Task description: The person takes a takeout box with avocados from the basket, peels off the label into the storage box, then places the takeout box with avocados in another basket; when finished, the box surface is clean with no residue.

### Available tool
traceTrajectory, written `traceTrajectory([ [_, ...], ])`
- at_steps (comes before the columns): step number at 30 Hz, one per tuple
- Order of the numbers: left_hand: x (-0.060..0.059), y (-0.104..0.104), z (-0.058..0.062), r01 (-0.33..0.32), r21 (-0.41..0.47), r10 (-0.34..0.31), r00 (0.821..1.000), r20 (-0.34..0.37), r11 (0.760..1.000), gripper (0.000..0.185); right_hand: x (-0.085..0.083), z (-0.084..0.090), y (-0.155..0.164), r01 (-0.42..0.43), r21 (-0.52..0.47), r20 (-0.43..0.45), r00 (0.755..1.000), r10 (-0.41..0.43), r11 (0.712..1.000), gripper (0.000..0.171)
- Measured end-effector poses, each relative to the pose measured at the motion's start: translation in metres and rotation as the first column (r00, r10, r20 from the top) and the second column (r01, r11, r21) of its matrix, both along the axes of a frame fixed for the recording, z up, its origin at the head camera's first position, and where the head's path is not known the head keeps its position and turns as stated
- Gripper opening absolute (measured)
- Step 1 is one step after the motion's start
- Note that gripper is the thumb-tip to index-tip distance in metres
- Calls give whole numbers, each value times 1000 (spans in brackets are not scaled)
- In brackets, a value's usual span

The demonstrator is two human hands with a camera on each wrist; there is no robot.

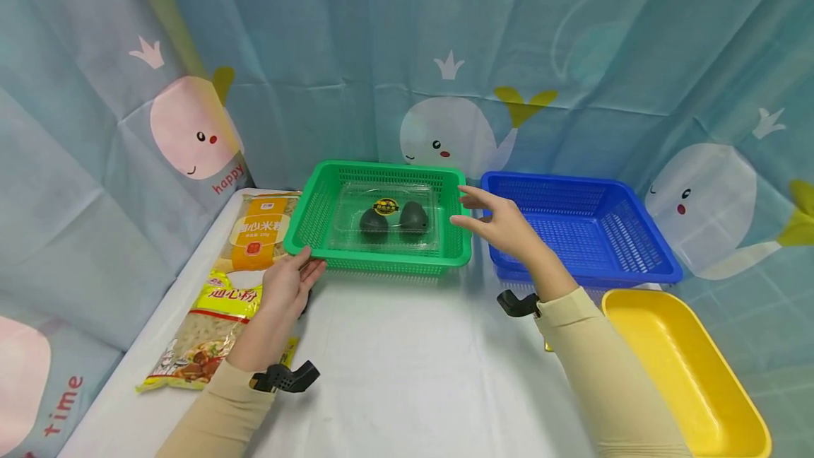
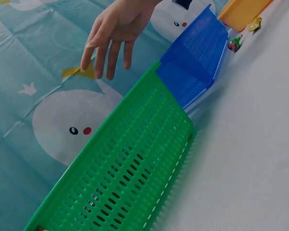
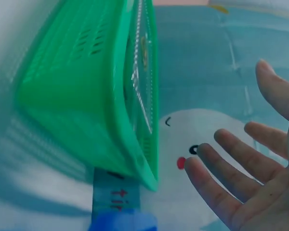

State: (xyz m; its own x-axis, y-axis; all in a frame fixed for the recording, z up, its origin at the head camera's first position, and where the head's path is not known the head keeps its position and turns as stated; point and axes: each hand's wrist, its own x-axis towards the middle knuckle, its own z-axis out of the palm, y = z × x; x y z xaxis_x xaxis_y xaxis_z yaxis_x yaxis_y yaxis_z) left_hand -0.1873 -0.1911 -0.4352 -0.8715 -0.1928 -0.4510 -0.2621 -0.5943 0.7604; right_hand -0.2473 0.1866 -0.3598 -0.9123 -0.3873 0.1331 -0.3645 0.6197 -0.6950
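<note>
Green basket: long axis left-right. Left hand pinches rim at near-left corner; right hand just off right end, fingers apart.

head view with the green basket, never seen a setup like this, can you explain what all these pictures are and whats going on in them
There's no robot here: these are a person's bare hands. The widest picture comes from a camera worn on the head, looking forward and down. The other two come from cameras on each wrist; the black pieces there are probably those.

On the white table sit a green basket, a blue basket and a yellow tray, with food packets on the left. Inside the green basket is a clear plastic box with two dark, rounded things showing through it.

The left hand holds the green basket's near left corner. The right hand is open beside its other end, holding nothing.
</note>
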Motion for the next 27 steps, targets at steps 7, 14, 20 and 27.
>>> traceTrajectory([
  [7,-2,2,-6,-23,-91,22,1000,-17,996,18,-20,-6,-19,22,-68,80,997,-16,997,71],
  [14,-2,6,-12,-61,-221,50,997,-54,973,18,-36,-13,-42,63,-75,135,990,-52,995,75],
  [20,-1,5,-14,-69,-249,57,997,-58,966,19,-45,-19,-59,106,-90,176,980,-89,990,79],
  [27,0,3,-15,-68,-254,58,997,-48,965,23,-58,-32,-76,173,-83,263,954,-146,981,82],
])
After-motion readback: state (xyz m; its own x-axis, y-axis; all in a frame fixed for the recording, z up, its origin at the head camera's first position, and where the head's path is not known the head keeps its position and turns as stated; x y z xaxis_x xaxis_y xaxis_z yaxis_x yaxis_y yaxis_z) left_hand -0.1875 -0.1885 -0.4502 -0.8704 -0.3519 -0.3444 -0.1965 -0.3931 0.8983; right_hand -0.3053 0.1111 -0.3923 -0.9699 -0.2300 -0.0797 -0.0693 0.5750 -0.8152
